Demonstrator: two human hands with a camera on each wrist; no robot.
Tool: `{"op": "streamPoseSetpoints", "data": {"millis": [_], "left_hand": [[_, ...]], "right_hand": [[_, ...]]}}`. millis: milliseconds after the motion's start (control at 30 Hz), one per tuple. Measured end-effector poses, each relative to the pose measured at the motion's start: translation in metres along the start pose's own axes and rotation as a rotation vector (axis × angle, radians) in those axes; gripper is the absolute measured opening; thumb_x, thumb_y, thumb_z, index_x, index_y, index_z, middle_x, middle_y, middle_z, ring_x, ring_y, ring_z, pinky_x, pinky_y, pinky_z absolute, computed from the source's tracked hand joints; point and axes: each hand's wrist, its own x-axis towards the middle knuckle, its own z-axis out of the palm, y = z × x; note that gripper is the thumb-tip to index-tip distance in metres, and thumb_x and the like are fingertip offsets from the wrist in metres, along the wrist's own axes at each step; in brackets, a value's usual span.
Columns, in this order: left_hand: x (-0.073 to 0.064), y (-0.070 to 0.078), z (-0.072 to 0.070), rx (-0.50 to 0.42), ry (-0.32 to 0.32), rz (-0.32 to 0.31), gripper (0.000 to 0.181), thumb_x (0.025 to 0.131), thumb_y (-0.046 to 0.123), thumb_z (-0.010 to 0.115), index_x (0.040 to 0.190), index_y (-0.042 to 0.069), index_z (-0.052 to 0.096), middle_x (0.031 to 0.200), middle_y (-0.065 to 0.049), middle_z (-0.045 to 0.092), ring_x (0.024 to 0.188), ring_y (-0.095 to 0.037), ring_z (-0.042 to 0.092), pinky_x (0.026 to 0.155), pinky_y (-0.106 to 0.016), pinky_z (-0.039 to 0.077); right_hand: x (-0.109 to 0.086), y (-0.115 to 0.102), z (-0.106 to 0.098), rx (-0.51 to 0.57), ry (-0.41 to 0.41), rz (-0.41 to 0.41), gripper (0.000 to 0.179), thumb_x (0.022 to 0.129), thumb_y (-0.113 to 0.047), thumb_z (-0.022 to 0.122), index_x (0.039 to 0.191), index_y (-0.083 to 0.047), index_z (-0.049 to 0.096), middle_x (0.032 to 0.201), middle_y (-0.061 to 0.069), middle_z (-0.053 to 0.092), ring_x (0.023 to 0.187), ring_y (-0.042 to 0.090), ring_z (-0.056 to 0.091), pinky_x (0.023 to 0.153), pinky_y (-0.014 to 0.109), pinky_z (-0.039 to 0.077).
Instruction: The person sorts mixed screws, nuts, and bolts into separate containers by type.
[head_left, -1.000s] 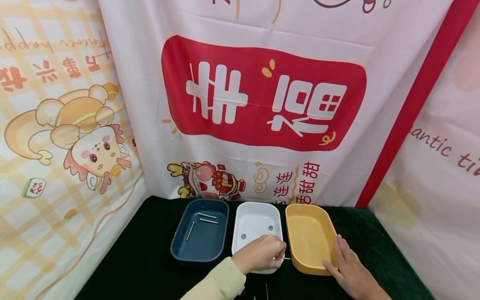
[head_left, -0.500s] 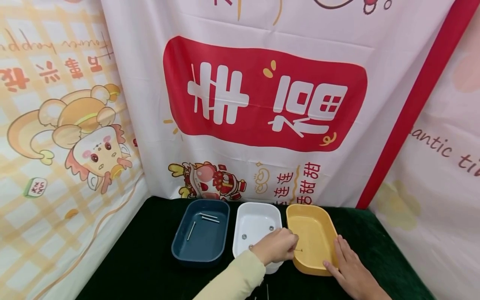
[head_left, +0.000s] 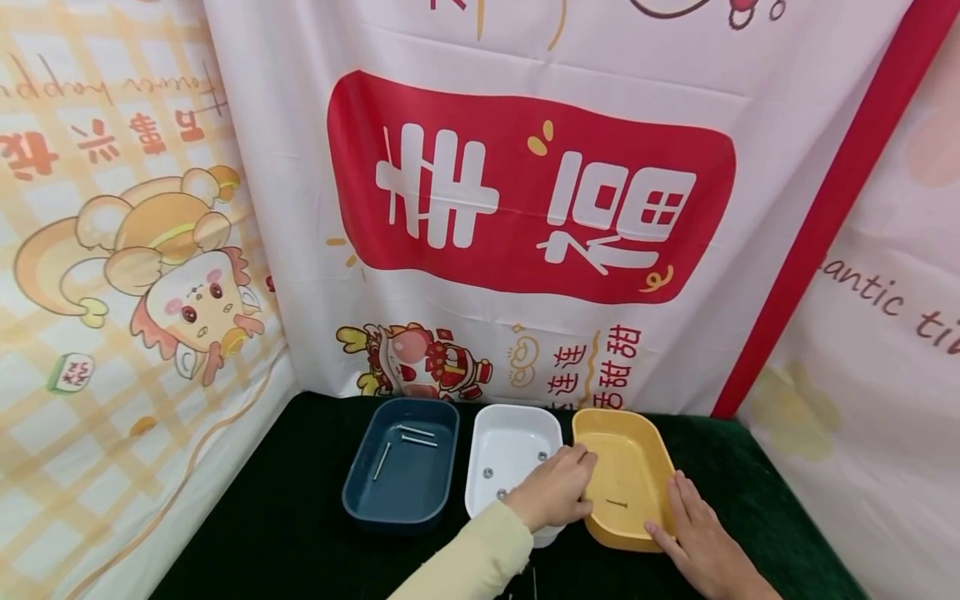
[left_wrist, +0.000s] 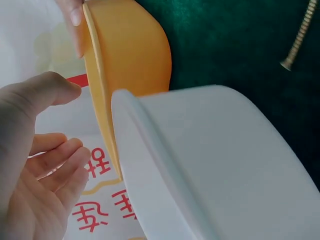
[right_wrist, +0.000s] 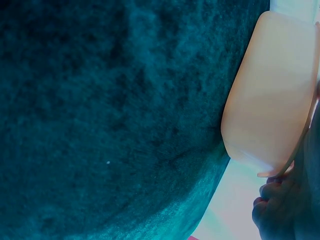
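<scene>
A small screw (head_left: 617, 503) lies on the floor of the yellow tray (head_left: 637, 442). At that tray's left rim is my left hand (head_left: 555, 492), overlapping the white tray (head_left: 517, 425). Its thumb and fingers stand apart with nothing between them, as the left wrist view of the hand (left_wrist: 35, 150) shows. My right hand (head_left: 701, 537) rests along the right side of the yellow tray, fingers extended and touching the rim. Several nuts, one of them a nut (head_left: 488, 473) near the left wall, sit in the white tray, which is partly hidden by my left hand and sleeve.
The blue tray (head_left: 360, 492) on the left holds three long bolts (head_left: 420, 441). On the dark green cloth (head_left: 270, 500) near me, a thin screw (head_left: 535, 583) shows at the frame's bottom edge. Printed curtains (head_left: 525, 333) rise behind the trays.
My left hand has moved right from the white tray to the yellow one and let go of the screw, which now lies inside. My right hand has stayed at the rim.
</scene>
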Motion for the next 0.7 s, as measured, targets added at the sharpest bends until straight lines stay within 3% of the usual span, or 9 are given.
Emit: {"op": "streamPoseSetpoints", "data": {"millis": [100, 133, 333, 367, 467, 700], "left_hand": [[-0.008, -0.005, -0.003, -0.001, 0.025, 0.007, 0.046, 0.091, 0.031, 0.079, 0.129, 0.012, 0.063, 0.121, 0.001, 0.062, 0.103, -0.012, 0.059, 0.088, -0.023, 0.056], [-0.005, -0.013, 0.013, 0.015, 0.056, 0.017, 0.047, 0.092, 0.034, 0.077, 0.130, 0.011, 0.062, 0.123, 0.000, 0.061, 0.105, -0.013, 0.060, 0.091, -0.024, 0.057], [-0.021, -0.019, 0.003, 0.043, 0.066, 0.021, 0.055, 0.092, 0.034, 0.077, 0.138, 0.009, 0.060, 0.124, 0.000, 0.062, 0.111, -0.012, 0.060, 0.097, -0.022, 0.056], [-0.029, -0.013, -0.016, 0.031, 0.045, 0.016, 0.054, 0.091, 0.031, 0.078, 0.137, 0.009, 0.061, 0.124, 0.000, 0.062, 0.110, -0.011, 0.060, 0.095, -0.020, 0.056], [-0.036, -0.011, -0.022, 0.014, 0.036, 0.018, 0.053, 0.092, 0.031, 0.078, 0.137, 0.009, 0.062, 0.125, 0.000, 0.063, 0.111, -0.011, 0.061, 0.096, -0.020, 0.056], [-0.057, -0.005, -0.034, -0.068, -0.053, -0.016, 0.054, 0.094, 0.035, 0.077, 0.141, 0.013, 0.061, 0.134, 0.002, 0.064, 0.120, -0.009, 0.062, 0.102, -0.025, 0.057]], "right_hand": [[-0.001, 0.000, -0.001, -0.003, 0.008, -0.001, 0.109, 0.101, -0.077, 0.039, 0.167, 0.003, 0.005, 0.176, 0.028, 0.003, 0.158, 0.054, 0.013, 0.123, 0.076, 0.018], [-0.001, 0.001, -0.001, -0.002, 0.009, -0.001, 0.109, 0.101, -0.077, 0.039, 0.167, 0.003, 0.005, 0.176, 0.028, 0.003, 0.158, 0.054, 0.013, 0.123, 0.076, 0.018], [-0.001, -0.001, -0.003, 0.007, -0.014, 0.006, 0.109, 0.101, -0.076, 0.039, 0.167, 0.003, 0.004, 0.176, 0.028, 0.002, 0.159, 0.054, 0.011, 0.125, 0.074, 0.016], [-0.001, -0.001, -0.003, 0.007, -0.013, 0.004, 0.109, 0.102, -0.076, 0.039, 0.167, 0.003, 0.004, 0.176, 0.028, 0.002, 0.158, 0.054, 0.011, 0.124, 0.075, 0.016], [-0.002, -0.001, -0.004, 0.007, -0.006, -0.001, 0.108, 0.102, -0.076, 0.039, 0.167, 0.002, 0.004, 0.176, 0.027, 0.002, 0.158, 0.053, 0.012, 0.123, 0.076, 0.017], [-0.002, 0.000, -0.003, 0.010, -0.001, -0.012, 0.109, 0.101, -0.077, 0.039, 0.168, 0.002, 0.004, 0.176, 0.026, 0.003, 0.158, 0.054, 0.013, 0.123, 0.076, 0.016]]}}
